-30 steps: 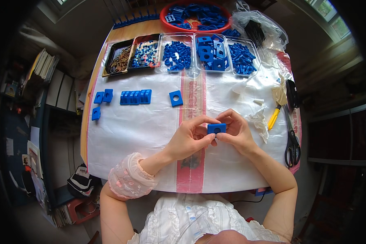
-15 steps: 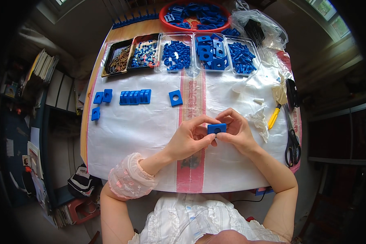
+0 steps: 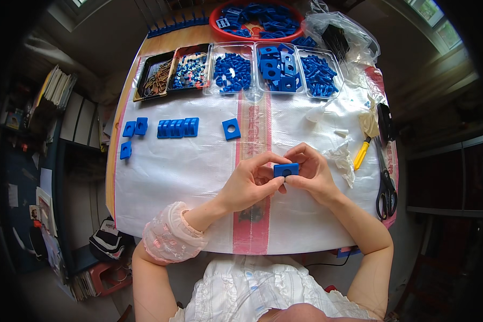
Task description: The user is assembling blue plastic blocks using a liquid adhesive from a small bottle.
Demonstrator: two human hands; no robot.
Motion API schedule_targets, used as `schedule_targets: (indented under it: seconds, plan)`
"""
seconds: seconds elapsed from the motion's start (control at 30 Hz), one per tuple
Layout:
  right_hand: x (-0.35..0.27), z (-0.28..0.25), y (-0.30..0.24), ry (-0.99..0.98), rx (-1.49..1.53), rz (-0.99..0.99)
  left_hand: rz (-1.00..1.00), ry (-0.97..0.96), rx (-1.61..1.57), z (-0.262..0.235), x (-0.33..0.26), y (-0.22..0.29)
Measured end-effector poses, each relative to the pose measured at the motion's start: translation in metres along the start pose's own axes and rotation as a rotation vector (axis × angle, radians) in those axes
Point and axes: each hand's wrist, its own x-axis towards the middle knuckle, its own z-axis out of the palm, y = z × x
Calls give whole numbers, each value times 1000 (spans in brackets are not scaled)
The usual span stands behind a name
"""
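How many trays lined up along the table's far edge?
5: dark tray of brown bits, tray of small rings, then three clear trays of blue parts. Red basin behind excluded.

your left hand and right hand pinch a small blue block together above the white-covered desk, with a loose blue square piece lying just beyond.

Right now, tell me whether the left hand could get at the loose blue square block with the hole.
Probably yes. The blue square block lies alone on the white sheet, nothing between it and the left hand; but that hand grips the small blue block with the right hand.
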Motion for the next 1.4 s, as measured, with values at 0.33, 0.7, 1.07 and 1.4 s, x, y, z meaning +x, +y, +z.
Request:
schedule_targets:
  seconds: [0.33,0.7,1.07,1.4]
  plan:
    - [-2,-3,1,63,89,84,-8,-9,-72,3,1,5]
    - [-2,-2,-2,77,98,96,-16,-8,-90,2,1,2]
    - [-3,-2,-1,76,100,98,-71,-1,-172,0,0,1]
    - [-1,-3,2,63,120,58,-41,24,-152,4,1,3]
